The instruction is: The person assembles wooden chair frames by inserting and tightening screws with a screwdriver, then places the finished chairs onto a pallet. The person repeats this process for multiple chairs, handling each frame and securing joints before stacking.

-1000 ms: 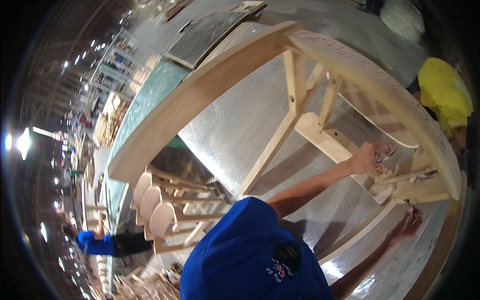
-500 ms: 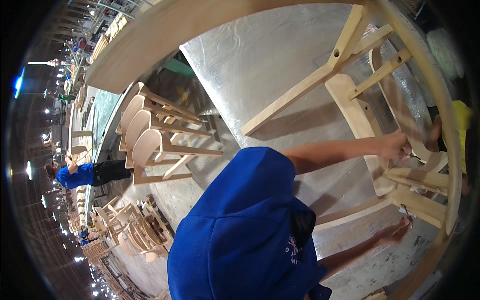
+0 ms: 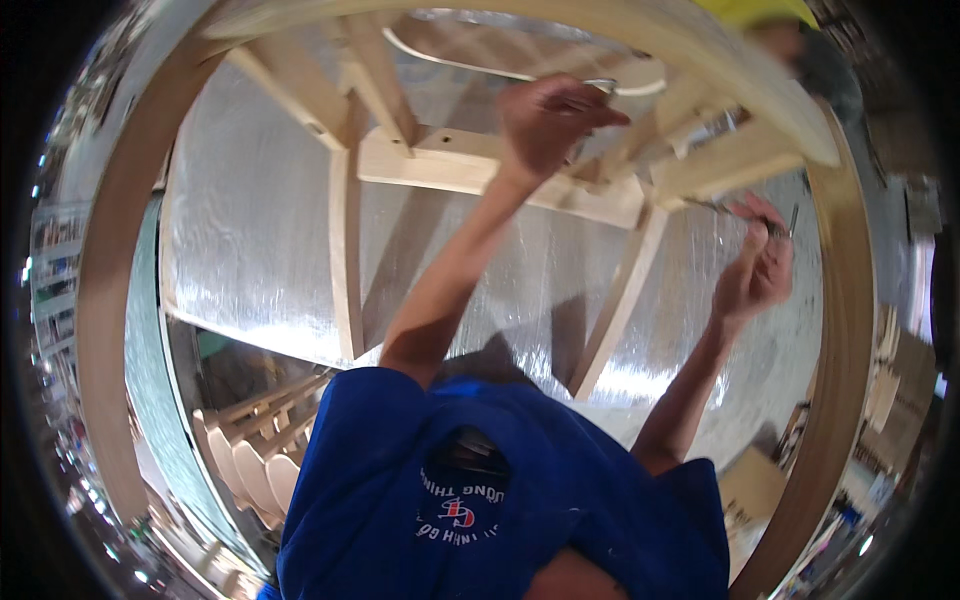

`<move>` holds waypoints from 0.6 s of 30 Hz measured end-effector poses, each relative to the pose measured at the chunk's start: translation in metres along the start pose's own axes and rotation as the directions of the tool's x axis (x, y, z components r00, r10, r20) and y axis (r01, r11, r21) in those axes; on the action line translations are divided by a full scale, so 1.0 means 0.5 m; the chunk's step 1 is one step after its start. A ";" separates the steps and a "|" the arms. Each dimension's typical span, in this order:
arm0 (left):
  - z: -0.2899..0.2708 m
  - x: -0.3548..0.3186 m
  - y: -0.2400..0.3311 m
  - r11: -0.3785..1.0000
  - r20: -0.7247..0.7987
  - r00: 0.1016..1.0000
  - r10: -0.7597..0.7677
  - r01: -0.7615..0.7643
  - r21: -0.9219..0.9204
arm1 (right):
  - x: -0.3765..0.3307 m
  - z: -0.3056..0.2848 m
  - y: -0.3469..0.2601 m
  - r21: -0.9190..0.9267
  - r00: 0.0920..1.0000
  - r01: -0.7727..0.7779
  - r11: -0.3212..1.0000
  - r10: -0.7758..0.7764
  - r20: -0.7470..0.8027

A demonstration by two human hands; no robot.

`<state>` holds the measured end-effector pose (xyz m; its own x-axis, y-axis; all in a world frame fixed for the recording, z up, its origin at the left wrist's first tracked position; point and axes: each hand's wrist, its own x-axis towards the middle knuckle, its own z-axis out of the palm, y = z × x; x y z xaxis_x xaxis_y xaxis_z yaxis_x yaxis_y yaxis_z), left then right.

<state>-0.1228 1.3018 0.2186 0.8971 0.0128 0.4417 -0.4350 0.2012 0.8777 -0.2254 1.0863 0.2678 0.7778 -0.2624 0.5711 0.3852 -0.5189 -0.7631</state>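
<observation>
A pale wooden chair frame lies on a plastic-covered work surface (image 3: 250,220). Its crossrail (image 3: 450,165) runs between two legs, a left one (image 3: 346,250) and a right one (image 3: 622,295). Raised over the crossrail, my left hand (image 3: 545,125) is closed, with a shiny metal piece at its fingertips; blur hides its kind. My right hand (image 3: 755,270) pinches a thin bent metal tool (image 3: 795,220), like a hex key, beside the right end of the frame. Just left of those fingers is a wooden block-like part (image 3: 735,165).
Large wooden members arch close by on the left (image 3: 105,290) and right (image 3: 845,260). Several chair parts (image 3: 245,465) stand at lower left. Cardboard boxes (image 3: 900,390) are on the right. A person in yellow (image 3: 765,12) is beyond the frame.
My view has swung round, so the chair frame now lies across the top. Both hands have come away from the joints they were at, the metal pieces still in the fingers.
</observation>
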 end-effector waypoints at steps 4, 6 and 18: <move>-0.020 -0.084 0.082 0.976 0.178 0.962 -0.205 0.214 -0.032 | -0.017 0.055 -0.041 0.238 0.988 -0.081 0.968 0.047 0.145; -0.033 -0.148 0.104 0.965 0.165 0.955 -0.248 0.258 -0.043 | -0.037 0.128 -0.071 0.404 0.929 -0.303 0.863 0.172 0.329; -0.223 -0.194 0.149 0.752 -0.212 0.950 -0.229 0.311 0.582 | -0.068 0.351 -0.088 0.248 0.780 -0.113 0.962 -0.069 0.622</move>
<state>-0.2338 1.4249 0.2205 0.9684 0.1741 0.1788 -0.0927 -0.4144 0.9053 -0.1816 1.2608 0.2289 0.8890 0.3373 0.3098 0.4060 -0.2677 -0.8738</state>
